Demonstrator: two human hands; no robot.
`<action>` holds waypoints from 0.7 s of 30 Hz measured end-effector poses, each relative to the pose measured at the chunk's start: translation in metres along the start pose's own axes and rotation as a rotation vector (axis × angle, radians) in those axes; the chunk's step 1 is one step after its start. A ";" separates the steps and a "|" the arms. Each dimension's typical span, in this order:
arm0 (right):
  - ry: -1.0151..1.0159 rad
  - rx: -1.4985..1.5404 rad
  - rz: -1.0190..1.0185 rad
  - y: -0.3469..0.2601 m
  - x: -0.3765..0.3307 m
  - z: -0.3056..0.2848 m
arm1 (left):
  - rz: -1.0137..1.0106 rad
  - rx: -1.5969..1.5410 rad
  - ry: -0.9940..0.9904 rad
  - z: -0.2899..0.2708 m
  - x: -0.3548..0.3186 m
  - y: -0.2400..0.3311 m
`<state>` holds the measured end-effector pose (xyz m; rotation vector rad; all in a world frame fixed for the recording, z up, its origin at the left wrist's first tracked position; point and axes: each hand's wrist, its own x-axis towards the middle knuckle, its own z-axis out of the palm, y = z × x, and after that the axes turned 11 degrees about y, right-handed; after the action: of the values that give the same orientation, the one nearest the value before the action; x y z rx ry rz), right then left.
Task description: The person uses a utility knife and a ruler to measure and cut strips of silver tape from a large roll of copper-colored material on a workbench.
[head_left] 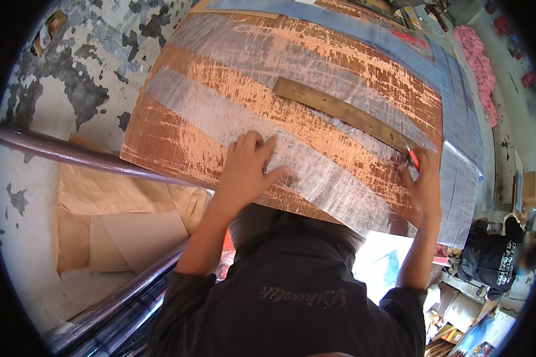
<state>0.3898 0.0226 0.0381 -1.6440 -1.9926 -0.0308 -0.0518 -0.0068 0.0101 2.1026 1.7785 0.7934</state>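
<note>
A strip of clear plastic film (321, 172) lies slantwise across a worn, scratched brown board (161, 134). My left hand (244, 169) rests on the film near the board's front edge, thumb and fingers apart, holding nothing. At the board's right side my right hand (424, 181) grips a slim red tool (413, 159) with a thin pale tip; its exact kind is unclear. That tip is close to the right end of a long brown ruler-like straightedge (339, 112), which lies diagonally beyond the strip. Another film strip (232, 44) lies farther back.
Bluish plastic sheets (458, 172) hang over the board's right edge. Rolled film (89, 156) and brown paper (131, 232) lie at the left, with more rolls (131, 297) below. A pink bundle (476, 65) is at far right. Another person (494, 256) is at lower right.
</note>
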 end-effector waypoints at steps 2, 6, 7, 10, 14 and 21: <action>-0.060 0.018 0.053 -0.028 -0.025 -0.015 | 0.041 -0.034 0.083 -0.011 0.014 -0.026; -0.128 0.100 0.092 -0.055 -0.079 -0.021 | 0.097 0.136 0.132 -0.040 0.044 -0.090; -0.126 0.123 0.121 -0.060 -0.089 -0.022 | 0.109 0.141 0.116 -0.045 0.052 -0.105; -0.125 0.190 0.196 -0.067 -0.109 -0.023 | 0.158 0.114 0.052 -0.071 0.068 -0.144; -0.162 0.071 0.173 -0.070 -0.113 -0.033 | 0.082 -0.017 -0.153 -0.102 0.093 -0.141; -0.259 0.158 0.415 -0.060 -0.117 -0.033 | 0.259 0.164 -0.132 -0.112 0.113 -0.145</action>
<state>0.3597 -0.1092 0.0358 -1.9995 -1.7344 0.5021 -0.2234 0.1175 0.0488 2.4666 1.5715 0.5689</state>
